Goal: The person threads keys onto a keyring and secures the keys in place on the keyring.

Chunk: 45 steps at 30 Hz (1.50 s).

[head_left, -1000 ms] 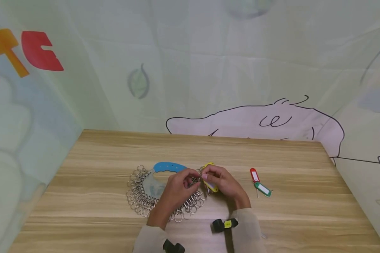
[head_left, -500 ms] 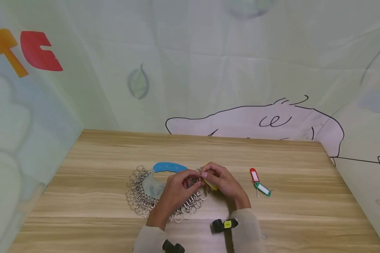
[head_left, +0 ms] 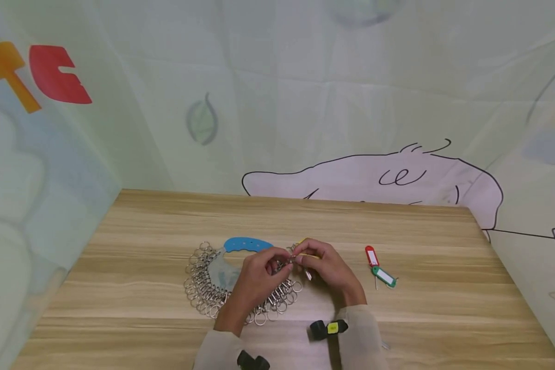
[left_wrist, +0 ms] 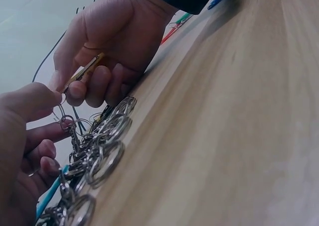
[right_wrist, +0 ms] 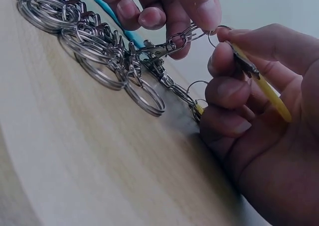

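A key holder with a blue handle [head_left: 246, 244] and a clear plate [head_left: 219, 275] lies on the table, split rings [head_left: 198, 290] on clasps fanned around its edge. Over its right side, my left hand [head_left: 259, 277] pinches a split ring [right_wrist: 192, 35] that is linked to a clasp [right_wrist: 159, 49]. My right hand [head_left: 326, 264] holds a yellow key tag [right_wrist: 274, 101] with a metal key [right_wrist: 244, 64] against it, thumb and index fingertip at the tag's thin ring [right_wrist: 212, 37]. The two hands' fingertips nearly meet. Another yellow piece [right_wrist: 199, 108] shows low among the clasps.
To the right of my hands lie a red key tag [head_left: 371, 255] and a green key tag [head_left: 384, 276], with a key [head_left: 376, 283] beside them. A small pale object [head_left: 386, 345] is by my right sleeve. A printed cloth wall [head_left: 305, 103] stands behind the table.
The yellow key tag has turned in my right fingers, from its white label face to nearly edge-on, and the key has swung with it. My left hand stays in place.
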### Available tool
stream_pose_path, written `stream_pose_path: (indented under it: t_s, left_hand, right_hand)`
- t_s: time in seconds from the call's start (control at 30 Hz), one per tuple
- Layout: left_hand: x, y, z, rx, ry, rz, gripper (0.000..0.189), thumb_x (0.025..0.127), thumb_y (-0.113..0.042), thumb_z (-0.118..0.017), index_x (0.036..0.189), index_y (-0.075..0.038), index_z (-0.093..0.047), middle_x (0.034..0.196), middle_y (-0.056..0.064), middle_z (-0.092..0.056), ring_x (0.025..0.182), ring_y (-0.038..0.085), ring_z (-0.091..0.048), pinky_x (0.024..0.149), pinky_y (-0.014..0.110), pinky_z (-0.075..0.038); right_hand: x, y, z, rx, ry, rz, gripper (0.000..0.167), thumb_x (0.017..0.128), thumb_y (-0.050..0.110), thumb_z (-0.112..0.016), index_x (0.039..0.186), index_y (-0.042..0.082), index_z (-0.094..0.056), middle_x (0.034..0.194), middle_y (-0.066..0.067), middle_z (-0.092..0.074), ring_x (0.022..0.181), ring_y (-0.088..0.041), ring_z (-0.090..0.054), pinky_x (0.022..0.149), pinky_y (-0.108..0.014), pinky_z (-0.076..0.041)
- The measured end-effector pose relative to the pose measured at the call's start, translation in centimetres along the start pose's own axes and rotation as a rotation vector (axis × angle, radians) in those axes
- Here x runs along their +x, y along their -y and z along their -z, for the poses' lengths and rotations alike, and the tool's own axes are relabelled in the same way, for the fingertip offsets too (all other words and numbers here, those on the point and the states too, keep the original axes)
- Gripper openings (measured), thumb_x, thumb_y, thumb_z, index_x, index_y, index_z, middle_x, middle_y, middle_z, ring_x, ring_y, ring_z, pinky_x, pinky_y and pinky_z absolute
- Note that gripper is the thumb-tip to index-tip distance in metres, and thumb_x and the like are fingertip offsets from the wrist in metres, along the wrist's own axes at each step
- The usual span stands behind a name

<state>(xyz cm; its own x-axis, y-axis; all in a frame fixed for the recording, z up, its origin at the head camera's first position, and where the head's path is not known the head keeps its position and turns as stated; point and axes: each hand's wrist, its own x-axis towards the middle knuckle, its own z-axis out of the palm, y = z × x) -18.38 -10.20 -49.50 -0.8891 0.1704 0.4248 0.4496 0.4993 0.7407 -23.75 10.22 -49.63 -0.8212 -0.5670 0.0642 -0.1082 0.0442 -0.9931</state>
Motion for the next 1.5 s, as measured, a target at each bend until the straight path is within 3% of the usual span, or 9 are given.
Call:
stream_pose_path:
  t_s: [0.3,0.43,0.57,0.73,0.97,1.33,1.5]
  left_hand:
    - [0.01,-0.04,0.11,0.001,0.04,0.075,0.018,0.089,-0.012,-0.078,0.105,-0.016,-0.072,0.076,-0.011,-0.057,0.064,0.008,-0.051,0.056,0.025,-0.047]
    - [-0.02,-0.08,0.14,0.001,0.048,0.094,0.017,0.089,-0.014,-0.077,0.105,-0.016,-0.072,0.077,-0.011,-0.056,0.065,0.007,-0.051,0.056,0.026,-0.047]
    - [-0.08,-0.04,0.16,0.011,0.051,0.082,0.017,0.089,-0.016,-0.078,0.106,-0.016,-0.073,0.076,-0.007,-0.056,0.064,0.009,-0.051,0.055,0.025,-0.046]
    - [-0.09,-0.08,0.16,0.012,0.059,0.059,0.033,0.083,-0.015,-0.084,0.114,-0.015,-0.07,0.083,0.001,-0.059,0.067,0.014,-0.051,0.055,0.026,-0.045]
    - [0.07,-0.42,-0.07,0.029,0.029,0.028,0.039,0.079,-0.004,-0.085,0.114,-0.013,-0.069,0.104,-0.004,-0.065,0.077,0.016,-0.055,0.063,0.025,-0.049]
    - [0.09,-0.45,-0.12,0.037,0.002,-0.011,0.029,0.08,-0.005,-0.085,0.106,-0.01,-0.073,0.094,0.0,-0.067,0.072,0.015,-0.053,0.06,0.024,-0.045]
    - [0.02,-0.37,-0.15,0.043,-0.01,-0.015,0.028,0.08,-0.006,-0.085,0.105,-0.011,-0.073,0.092,-0.002,-0.067,0.072,0.014,-0.053,0.06,0.024,-0.046]
  right_hand:
    - [0.07,-0.2,0.06,0.01,0.0,0.029,0.01,0.099,0.007,-0.061,0.105,0.003,-0.068,0.098,-0.011,-0.065,0.077,-0.02,-0.056,0.065,-0.028,-0.046]
    - [0.09,-0.43,0.15,0.019,0.009,0.033,0.01,0.099,0.008,-0.062,0.105,0.004,-0.068,0.095,-0.012,-0.064,0.074,-0.02,-0.055,0.062,-0.028,-0.045]
    - [0.1,-0.57,0.16,0.026,0.015,0.021,0.011,0.1,0.009,-0.061,0.106,0.003,-0.068,0.09,-0.012,-0.064,0.071,-0.019,-0.054,0.061,-0.027,-0.045]
    - [0.09,-0.5,0.12,0.068,0.025,0.011,0.014,0.1,0.006,-0.059,0.108,-0.004,-0.065,0.086,-0.013,-0.064,0.068,-0.018,-0.052,0.058,-0.026,-0.043]
    - [-0.01,-0.1,0.08,0.103,0.031,0.001,0.015,0.101,0.006,-0.057,0.107,-0.006,-0.063,0.085,-0.021,-0.063,0.065,-0.018,-0.052,0.056,-0.026,-0.043]
    - [0.01,-0.04,0.06,0.109,0.007,0.026,0.012,0.098,0.002,-0.059,0.103,-0.007,-0.064,0.083,-0.02,-0.064,0.066,-0.016,-0.055,0.058,-0.025,-0.044]
    - [0.05,-0.08,0.03,0.111,0.005,0.051,0.011,0.097,0.0,-0.059,0.103,-0.007,-0.064,0.082,-0.026,-0.063,0.064,-0.015,-0.054,0.057,-0.025,-0.043]
